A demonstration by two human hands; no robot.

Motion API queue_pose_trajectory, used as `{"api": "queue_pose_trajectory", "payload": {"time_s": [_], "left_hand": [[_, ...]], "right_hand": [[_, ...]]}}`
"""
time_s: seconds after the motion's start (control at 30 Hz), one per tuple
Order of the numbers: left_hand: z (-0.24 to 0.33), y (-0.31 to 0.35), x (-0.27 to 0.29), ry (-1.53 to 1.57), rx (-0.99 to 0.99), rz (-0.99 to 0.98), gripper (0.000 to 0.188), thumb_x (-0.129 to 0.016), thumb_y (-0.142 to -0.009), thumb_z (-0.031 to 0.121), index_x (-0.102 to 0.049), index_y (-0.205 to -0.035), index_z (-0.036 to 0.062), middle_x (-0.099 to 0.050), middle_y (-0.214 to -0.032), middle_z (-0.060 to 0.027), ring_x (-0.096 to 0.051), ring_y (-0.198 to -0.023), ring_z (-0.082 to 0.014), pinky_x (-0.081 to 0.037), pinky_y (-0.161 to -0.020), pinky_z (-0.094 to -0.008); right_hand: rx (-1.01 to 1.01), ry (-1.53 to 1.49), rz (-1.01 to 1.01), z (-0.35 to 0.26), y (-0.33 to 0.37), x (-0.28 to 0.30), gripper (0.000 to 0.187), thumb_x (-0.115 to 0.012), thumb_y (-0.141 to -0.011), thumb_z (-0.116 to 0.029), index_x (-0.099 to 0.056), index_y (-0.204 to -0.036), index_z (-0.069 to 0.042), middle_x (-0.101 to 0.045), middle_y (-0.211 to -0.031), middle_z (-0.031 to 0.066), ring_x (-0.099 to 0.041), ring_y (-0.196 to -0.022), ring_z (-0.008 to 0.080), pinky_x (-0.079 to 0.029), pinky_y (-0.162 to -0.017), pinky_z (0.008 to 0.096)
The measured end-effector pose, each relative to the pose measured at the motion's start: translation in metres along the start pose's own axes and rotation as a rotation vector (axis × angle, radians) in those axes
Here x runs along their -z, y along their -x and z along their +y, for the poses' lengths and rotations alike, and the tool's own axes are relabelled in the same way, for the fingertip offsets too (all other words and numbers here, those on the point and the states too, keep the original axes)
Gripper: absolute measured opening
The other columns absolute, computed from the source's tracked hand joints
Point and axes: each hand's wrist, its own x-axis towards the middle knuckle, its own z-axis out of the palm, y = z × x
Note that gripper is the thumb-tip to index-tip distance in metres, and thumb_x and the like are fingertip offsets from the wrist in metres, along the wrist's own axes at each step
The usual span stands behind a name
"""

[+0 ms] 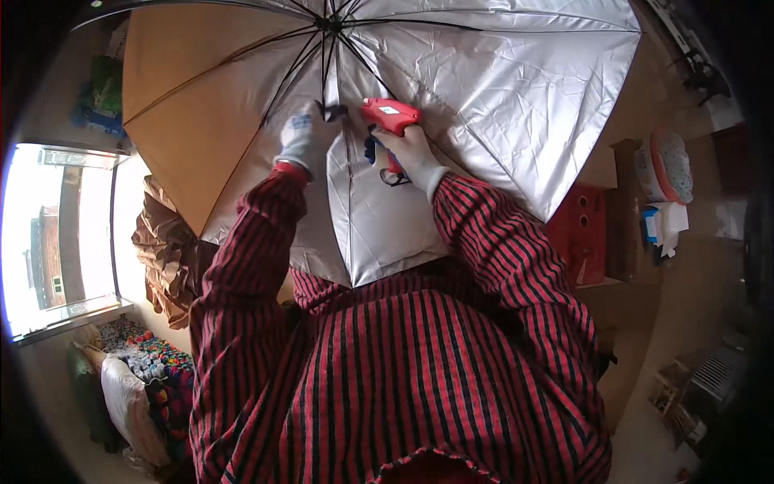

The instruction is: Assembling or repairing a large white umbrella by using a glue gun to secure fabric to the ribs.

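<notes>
An open umbrella point(476, 97) lies spread before me, its silvery inside showing and its black ribs meeting at a dark hub point(329, 26). My left hand point(301, 135), in a white glove with blue marks, is closed by a small black piece point(333, 112) near the ribs. Its fingers are partly hidden, and I cannot tell what that piece is. My right hand point(413, 153), also gloved, grips a red pistol-shaped glue gun point(392, 115) with a pale label. The gun's pale tip points left toward the black piece. A dark loop hangs below its handle.
Crumpled brown paper point(168, 250) lies left of the umbrella, below a bright window point(60, 234). Colourful knitted-looking cloth point(149, 351) is at lower left. On the right are a red box point(584, 234), a cardboard box point(623, 210) and a tub-like package point(667, 168).
</notes>
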Motion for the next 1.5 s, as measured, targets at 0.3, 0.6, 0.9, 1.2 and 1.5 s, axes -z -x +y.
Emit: {"api": "queue_pose_trajectory", "payload": {"time_s": [0.3,0.6,0.9,1.2,1.5], "left_hand": [[-0.007,-0.044,-0.031,0.281,-0.026,-0.111,0.039,-0.062,-0.077,0.037,-0.067,-0.086,0.0,-0.067,-0.079,-0.0212,-0.066,-0.08,-0.0352,-0.051,-0.074,-0.0439],[-0.019,-0.061,-0.053,0.397,0.104,-0.251,0.03,-0.064,-0.074,0.028,-0.069,-0.079,-0.0007,-0.067,-0.07,-0.0177,-0.068,-0.067,-0.0278,-0.053,-0.063,-0.0373],[-0.003,-0.058,-0.03,0.442,0.211,-0.394,0.022,-0.065,-0.074,0.023,-0.07,-0.074,0.0018,-0.067,-0.064,-0.012,-0.066,-0.055,-0.0201,-0.053,-0.052,-0.0321],[0.006,-0.057,-0.014,0.355,0.069,-0.566,0.021,-0.065,-0.075,0.023,-0.07,-0.071,0.0027,-0.067,-0.063,-0.01,-0.065,-0.053,-0.0173,-0.052,-0.049,-0.0288],[-0.004,-0.07,-0.025,0.285,0.11,-0.565,0.021,-0.061,-0.077,0.021,-0.07,-0.07,0.0029,-0.067,-0.063,-0.01,-0.065,-0.054,-0.0182,-0.052,-0.049,-0.0305]], "right_hand": [[-0.28,0.165,-0.023,-0.002,0.003,-0.005,0.029,-0.067,-0.083,-0.022,-0.063,-0.104,-0.003,-0.062,-0.088,-0.0014,-0.056,-0.075,0.0072,-0.046,-0.066,0.0262],[-0.284,-0.183,0.111,0.033,0.026,-0.042,0.028,-0.069,-0.081,-0.025,-0.062,-0.096,-0.003,-0.06,-0.082,0.0004,-0.057,-0.074,0.0093,-0.046,-0.063,0.0285],[-0.398,-0.232,0.128,0.007,0.041,-0.045,0.026,-0.068,-0.077,-0.025,-0.062,-0.08,0.0,-0.058,-0.065,0.0023,-0.057,-0.06,0.0133,-0.044,-0.053,0.0339],[-0.396,-0.127,0.034,0.033,0.032,-0.028,0.025,-0.068,-0.08,-0.024,-0.061,-0.092,-0.003,-0.059,-0.074,0.0007,-0.057,-0.064,0.0112,-0.045,-0.054,0.0302],[-0.535,-0.39,-0.112,-0.003,0.032,-0.017,0.027,-0.069,-0.082,-0.024,-0.06,-0.099,-0.006,-0.06,-0.077,0.0009,-0.061,-0.067,0.0124,-0.05,-0.058,0.0289]]}}
